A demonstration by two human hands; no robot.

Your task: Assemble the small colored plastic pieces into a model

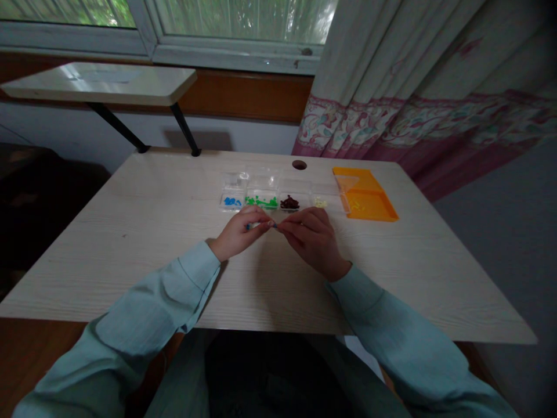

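Both forearms come in low over the near edge of the desk (143, 232), in pale blue-green sleeves (174, 296), and angle inward so that the two hands meet in the middle, fingertips nearly touching.

The left hand (238, 232) lies with its wrist close to the desk top, knuckles up, fingers curled. Thumb and forefinger are closed in a pinch on a small blue piece (248, 226), which peeks out just behind the fingertips. The right hand (311, 238) mirrors it, with the wrist bent, the back of the hand turned upward and the fingers folded in. Its thumb and forefinger are drawn tight at the point where it meets the left hand. Something tiny seems to sit between those tips, but it is too small to make out.

Just beyond the knuckles of both hands stands a row of clear boxes (265, 181). Blue beads (232, 201) sit past the left hand. Green beads (261, 202) and brown beads (289, 202) lie past the spot where the hands meet. A few pale beads (321, 202) lie past the right hand. Farther out to the right hand's outer side, apart from the boxes, an orange tray (378, 210) lies flat with a scatter of yellowish bits in it. A round hole (299, 165) in the desk lies beyond the boxes.
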